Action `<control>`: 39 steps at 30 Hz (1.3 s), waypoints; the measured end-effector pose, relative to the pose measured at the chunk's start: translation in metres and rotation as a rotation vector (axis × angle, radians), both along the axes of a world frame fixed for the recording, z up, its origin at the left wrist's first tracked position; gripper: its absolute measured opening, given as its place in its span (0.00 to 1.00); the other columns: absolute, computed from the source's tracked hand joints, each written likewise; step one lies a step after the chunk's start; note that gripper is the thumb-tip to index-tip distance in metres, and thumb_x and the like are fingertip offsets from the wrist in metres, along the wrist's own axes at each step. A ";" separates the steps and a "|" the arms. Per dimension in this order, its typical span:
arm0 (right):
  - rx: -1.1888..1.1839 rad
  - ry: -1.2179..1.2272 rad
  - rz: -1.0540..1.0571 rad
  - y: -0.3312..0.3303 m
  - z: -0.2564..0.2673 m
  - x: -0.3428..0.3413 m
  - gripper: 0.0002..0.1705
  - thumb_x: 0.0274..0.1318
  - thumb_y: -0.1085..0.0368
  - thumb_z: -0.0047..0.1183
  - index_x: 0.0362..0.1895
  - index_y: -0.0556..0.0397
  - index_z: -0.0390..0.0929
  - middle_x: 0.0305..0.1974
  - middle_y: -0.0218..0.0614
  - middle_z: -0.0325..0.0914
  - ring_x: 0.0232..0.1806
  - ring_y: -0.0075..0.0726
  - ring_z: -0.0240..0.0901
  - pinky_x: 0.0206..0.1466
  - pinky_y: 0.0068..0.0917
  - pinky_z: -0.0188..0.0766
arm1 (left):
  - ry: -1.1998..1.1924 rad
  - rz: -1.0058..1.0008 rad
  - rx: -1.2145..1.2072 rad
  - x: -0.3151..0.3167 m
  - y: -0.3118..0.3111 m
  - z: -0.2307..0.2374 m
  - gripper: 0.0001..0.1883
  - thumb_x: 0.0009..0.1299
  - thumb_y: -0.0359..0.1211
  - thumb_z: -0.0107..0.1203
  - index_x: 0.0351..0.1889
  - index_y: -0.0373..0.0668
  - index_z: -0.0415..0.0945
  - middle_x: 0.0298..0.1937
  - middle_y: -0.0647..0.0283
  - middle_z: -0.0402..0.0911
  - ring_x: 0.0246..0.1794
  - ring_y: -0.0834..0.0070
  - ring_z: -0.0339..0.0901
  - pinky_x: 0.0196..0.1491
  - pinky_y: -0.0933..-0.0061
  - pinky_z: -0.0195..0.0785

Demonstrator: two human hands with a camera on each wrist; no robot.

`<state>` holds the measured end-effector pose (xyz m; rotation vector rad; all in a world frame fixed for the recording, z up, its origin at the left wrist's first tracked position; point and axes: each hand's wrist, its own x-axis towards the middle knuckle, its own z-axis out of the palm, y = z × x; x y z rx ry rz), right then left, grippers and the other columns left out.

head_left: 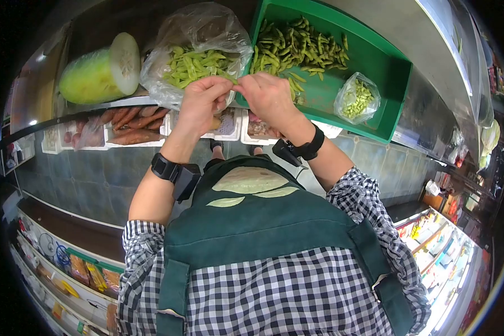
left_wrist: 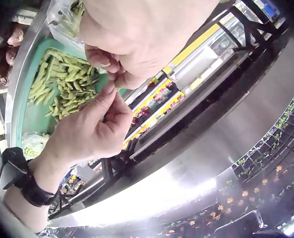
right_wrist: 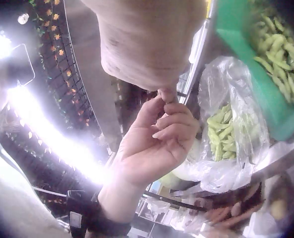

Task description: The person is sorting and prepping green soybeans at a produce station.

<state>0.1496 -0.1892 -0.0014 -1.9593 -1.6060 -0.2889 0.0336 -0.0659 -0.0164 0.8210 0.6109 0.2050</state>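
Note:
My left hand (head_left: 203,101) and right hand (head_left: 267,96) meet fingertip to fingertip at the near edge of the counter. Between them they pinch a green soybean pod (head_left: 228,78), mostly hidden by the fingers. In the left wrist view the right hand (left_wrist: 90,126) has its thumb and forefinger pressed together against the left fingertips. The right wrist view has the left hand (right_wrist: 157,139) with its fingers curled in. Just beyond the left hand lies a clear plastic bag (head_left: 218,28) of green pods (head_left: 199,63). Beyond the right hand are more pods (head_left: 299,47) in a green tray (head_left: 389,89).
A small clear bag of shelled beans (head_left: 357,101) sits in the tray's right part. At the left lies a cut winter melon (head_left: 98,73), wrapped in film. Below the counter edge stand white baskets, one with reddish roots (head_left: 137,123). Shelves (head_left: 78,274) of packaged goods are behind.

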 end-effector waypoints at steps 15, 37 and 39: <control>0.010 -0.115 0.152 0.020 0.009 -0.018 0.14 0.43 0.63 0.59 0.22 0.49 0.64 0.16 0.31 0.66 0.18 0.34 0.68 0.16 0.29 0.64 | -0.006 0.026 0.019 -0.017 0.018 0.003 0.06 0.59 0.21 0.50 0.21 0.41 0.69 0.19 0.71 0.69 0.16 0.87 0.59 0.18 0.85 0.49; -0.150 1.399 0.011 0.042 0.001 -0.017 0.10 0.55 0.63 0.55 0.28 0.57 0.73 0.14 0.23 0.67 0.13 0.16 0.56 0.16 0.18 0.52 | 0.003 0.003 0.252 -0.024 0.039 0.002 0.03 0.59 0.25 0.53 0.25 0.38 0.72 0.17 0.71 0.69 0.15 0.87 0.61 0.20 0.85 0.53; -0.204 1.558 0.033 0.042 0.003 -0.015 0.11 0.57 0.62 0.53 0.29 0.57 0.73 0.15 0.20 0.66 0.15 0.12 0.55 0.17 0.15 0.50 | 0.025 -0.015 0.216 -0.022 0.039 0.009 0.04 0.62 0.27 0.52 0.25 0.39 0.71 0.18 0.72 0.68 0.17 0.87 0.62 0.21 0.84 0.54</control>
